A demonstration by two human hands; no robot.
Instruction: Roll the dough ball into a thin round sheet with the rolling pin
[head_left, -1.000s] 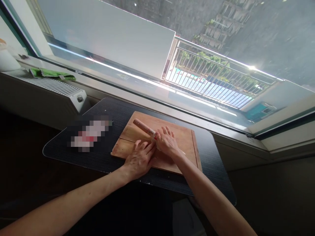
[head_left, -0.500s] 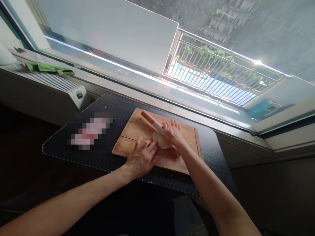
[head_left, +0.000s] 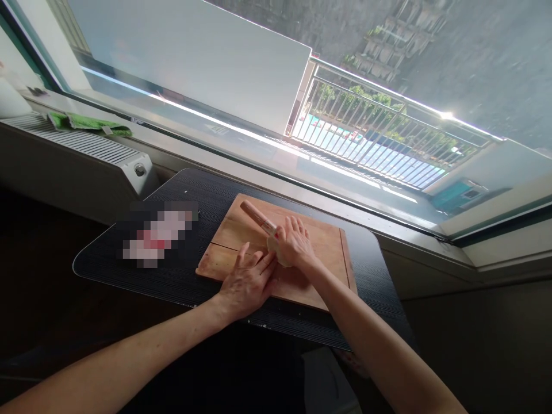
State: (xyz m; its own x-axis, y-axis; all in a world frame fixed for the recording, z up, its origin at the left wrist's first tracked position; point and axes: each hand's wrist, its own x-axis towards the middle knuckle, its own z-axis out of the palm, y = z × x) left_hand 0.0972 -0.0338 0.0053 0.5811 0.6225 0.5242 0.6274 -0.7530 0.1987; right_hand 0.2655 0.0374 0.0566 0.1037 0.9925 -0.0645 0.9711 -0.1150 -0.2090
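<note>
On the wooden board (head_left: 233, 227) lies a small flat round of pale dough (head_left: 274, 246), partly hidden by both hands. My left hand (head_left: 248, 282) has its fingers spread low over the board's near side, with the index fingertip touching the dough's left edge. A wooden rolling pin (head_left: 256, 215) slants across the dough, its far-left end sticking out. My right hand (head_left: 295, 241) presses on the pin from above, palm over it and fingers stretched forward; the pin's nearer part is hidden under that hand.
The board rests on a dark table (head_left: 172, 187) with rounded corners. To its left is a pixelated pinkish-white item (head_left: 159, 236). A white radiator (head_left: 86, 155) with a green cloth (head_left: 88, 123) stands at the far left. A large window (head_left: 194, 75) rises behind the table.
My right hand and the rolling pin have moved slightly toward me and left, covering more of the dough. My left hand stays at the dough's edge. The view has shifted slightly.
</note>
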